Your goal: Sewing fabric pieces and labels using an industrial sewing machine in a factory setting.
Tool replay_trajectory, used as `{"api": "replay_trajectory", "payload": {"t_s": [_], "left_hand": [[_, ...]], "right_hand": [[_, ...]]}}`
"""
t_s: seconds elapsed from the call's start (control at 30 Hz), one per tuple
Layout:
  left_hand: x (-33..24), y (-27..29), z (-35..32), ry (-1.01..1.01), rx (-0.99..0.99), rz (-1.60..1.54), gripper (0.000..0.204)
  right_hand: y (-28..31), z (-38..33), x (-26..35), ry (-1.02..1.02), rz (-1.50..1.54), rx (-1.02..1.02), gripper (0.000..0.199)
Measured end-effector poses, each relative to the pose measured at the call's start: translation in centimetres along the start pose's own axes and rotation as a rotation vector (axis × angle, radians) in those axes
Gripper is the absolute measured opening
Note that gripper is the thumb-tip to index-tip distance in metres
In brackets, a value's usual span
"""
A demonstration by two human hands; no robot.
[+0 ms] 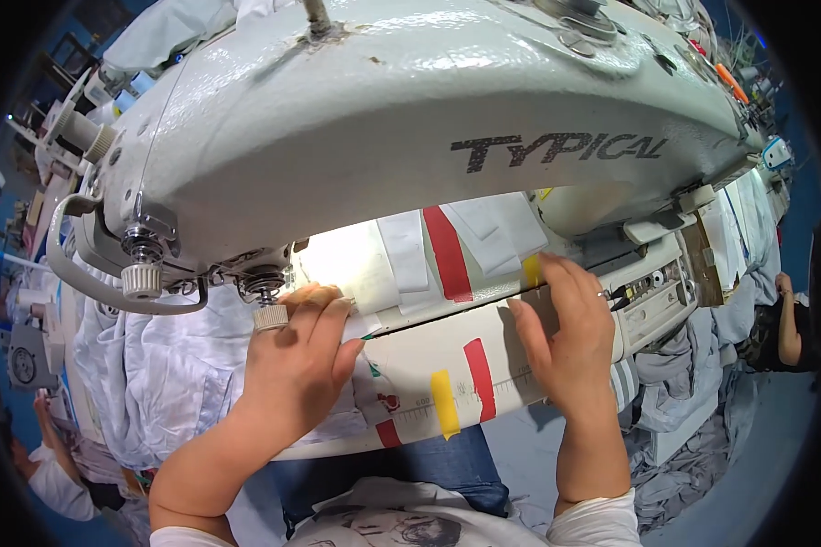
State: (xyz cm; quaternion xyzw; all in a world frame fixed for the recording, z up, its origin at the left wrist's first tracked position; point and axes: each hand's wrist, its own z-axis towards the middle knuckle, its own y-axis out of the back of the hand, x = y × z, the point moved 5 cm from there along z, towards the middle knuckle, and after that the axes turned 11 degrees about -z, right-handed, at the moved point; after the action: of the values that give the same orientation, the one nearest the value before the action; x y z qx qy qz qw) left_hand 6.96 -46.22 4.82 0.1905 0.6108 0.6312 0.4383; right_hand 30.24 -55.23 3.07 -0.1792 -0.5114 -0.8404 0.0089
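A large off-white sewing machine (383,146) arches across the view, its lamp lighting the bed beneath. My left hand (303,360) lies under the needle end, fingers extended over a small piece of white cloth (363,325) and thumb apart. A tension knob (270,316) covers part of its fingers. My right hand (570,333) rests at the right of the bed, open, with thumb and fingers spread. Its fingertips are close to several white cut pieces (497,242). Beside these runs red tape (445,255). The needle itself is hidden.
White satin-like fabric (169,365) is heaped left of the bed. Grey and white cloth (684,410) piles up on the right. Red tape (480,378) and yellow tape (444,403) mark the front edge. Other people's arms (787,319) show at both sides.
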Motion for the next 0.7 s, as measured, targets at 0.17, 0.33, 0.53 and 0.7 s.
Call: {"api": "replay_trajectory", "payload": {"t_s": [0.17,0.33,0.53,0.7], "left_hand": [[0.2,-0.8,0.3,-0.009,0.034,0.028,0.047],[-0.3,-2.3,2.5,0.026,0.223,-0.082,0.057],[-2.2,-4.6,7.0,-0.118,0.156,-0.205,0.061],[-2.2,-3.3,7.3,-0.151,0.143,-0.22,0.056]], "right_hand": [[-0.1,-0.2,0.3,0.007,0.022,-0.022,0.035],[1.3,-1.3,0.8,0.005,0.168,-0.132,0.022],[1.7,-2.8,1.4,-0.018,0.214,-0.124,0.018],[3.4,-3.9,1.5,-0.065,0.256,-0.119,0.016]]}}
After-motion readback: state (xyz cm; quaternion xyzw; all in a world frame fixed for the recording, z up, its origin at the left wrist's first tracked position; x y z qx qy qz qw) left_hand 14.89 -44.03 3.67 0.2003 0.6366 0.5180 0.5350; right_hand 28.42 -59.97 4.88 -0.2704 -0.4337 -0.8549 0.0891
